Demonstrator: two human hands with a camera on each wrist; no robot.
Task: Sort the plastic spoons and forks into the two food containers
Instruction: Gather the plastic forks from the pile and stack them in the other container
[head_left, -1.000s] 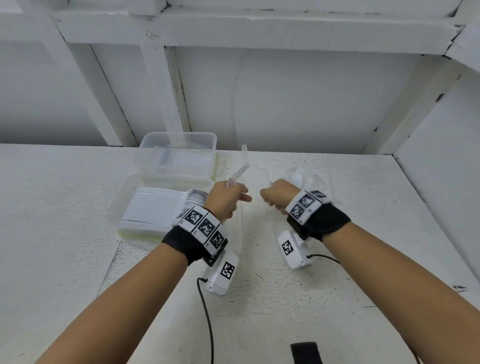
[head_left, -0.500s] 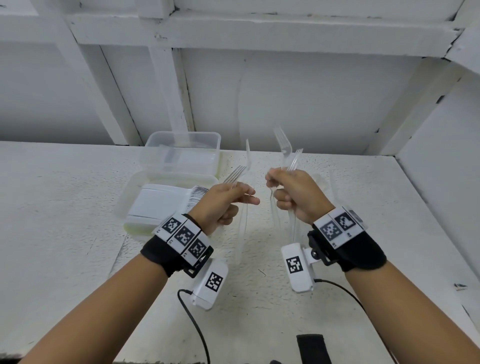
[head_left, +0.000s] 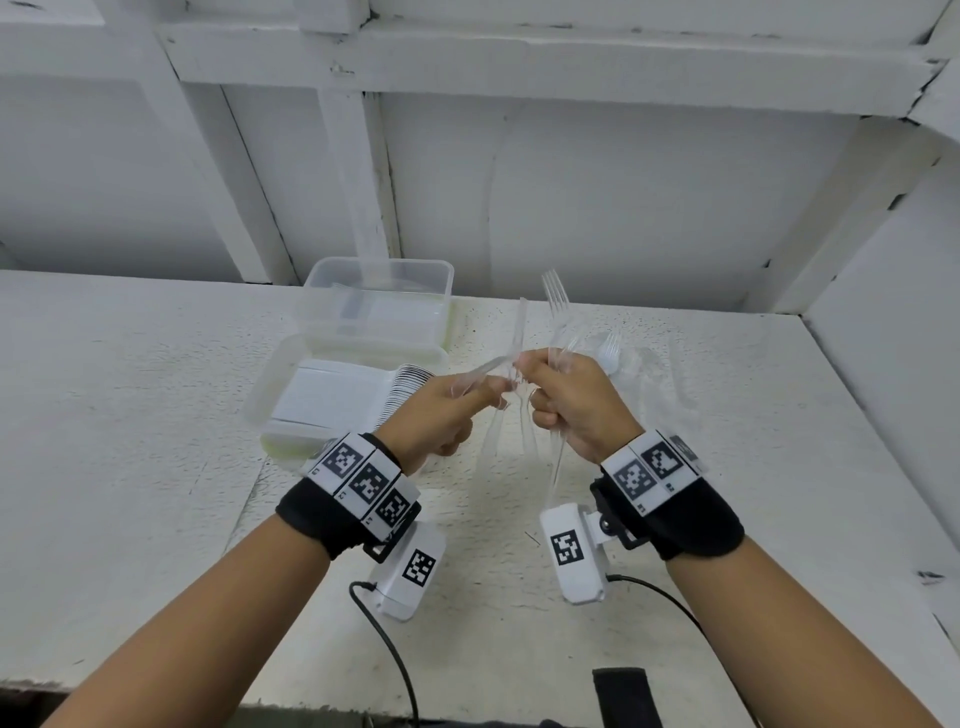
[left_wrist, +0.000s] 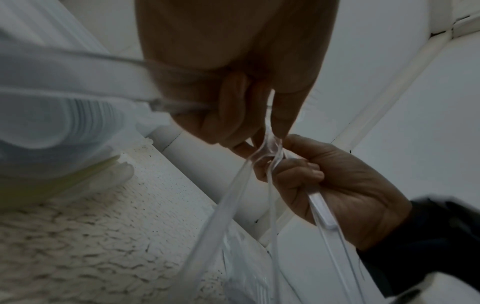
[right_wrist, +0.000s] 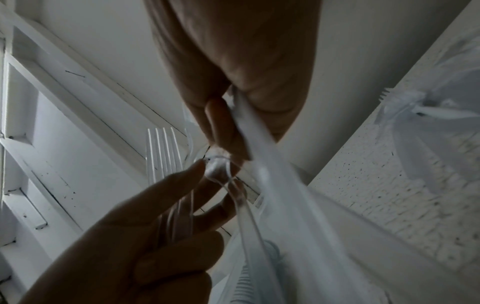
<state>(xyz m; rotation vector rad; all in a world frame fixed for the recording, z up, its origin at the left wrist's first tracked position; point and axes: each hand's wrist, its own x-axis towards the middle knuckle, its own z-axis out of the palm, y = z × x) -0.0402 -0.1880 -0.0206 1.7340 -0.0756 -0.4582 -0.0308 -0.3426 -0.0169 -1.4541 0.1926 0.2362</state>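
Note:
Both hands meet above the table's middle. My right hand grips a bundle of clear plastic cutlery upright, fork tines at the top and handles hanging below the fist. In my left hand lies a clear fork, while its fingertips pinch a piece of that bundle. At the left stand two clear food containers: the near one holds a row of stacked white spoons, the far one holds clear cutlery that is hard to make out.
More clear forks lie in a thin plastic bag on the table behind my right hand, also in the right wrist view. White wall and beams close the back and right. A black strap sits at the front edge.
My right hand rose from the bag with the bundle, then moved left to my left hand. The left fingers now pinch a piece of that bundle.

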